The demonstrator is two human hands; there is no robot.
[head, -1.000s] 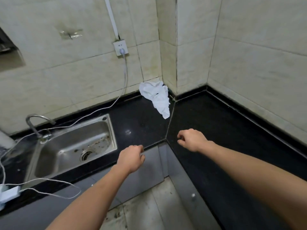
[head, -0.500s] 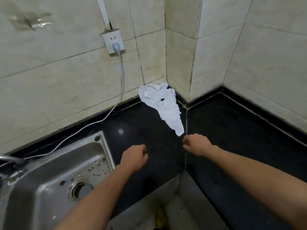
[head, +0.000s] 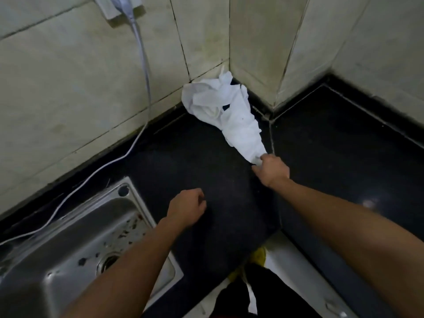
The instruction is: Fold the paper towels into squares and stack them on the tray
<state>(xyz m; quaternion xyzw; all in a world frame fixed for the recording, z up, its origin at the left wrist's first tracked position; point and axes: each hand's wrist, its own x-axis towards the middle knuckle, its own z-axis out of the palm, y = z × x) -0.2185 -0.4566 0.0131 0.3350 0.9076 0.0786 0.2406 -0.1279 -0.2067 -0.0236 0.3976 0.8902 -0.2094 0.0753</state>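
Observation:
A crumpled bunch of white paper towels [head: 226, 113] lies in the corner of the black countertop [head: 344, 145], against the tiled wall. My right hand [head: 271, 169] grips the bunch at its near, narrow end. My left hand [head: 187, 208] hovers over the counter beside the sink, fingers curled, holding nothing. No tray is in view.
A steel sink [head: 75, 251] is set into the counter at the lower left. A white cable [head: 142, 56] runs from a wall socket [head: 117, 6] down along the counter behind the sink. Tiled walls close the corner. The floor shows below the counter's inner edge.
I have moved closer to the corner. My right hand reached forward and took hold of the near end of the paper towels. My left hand stayed curled over the counter.

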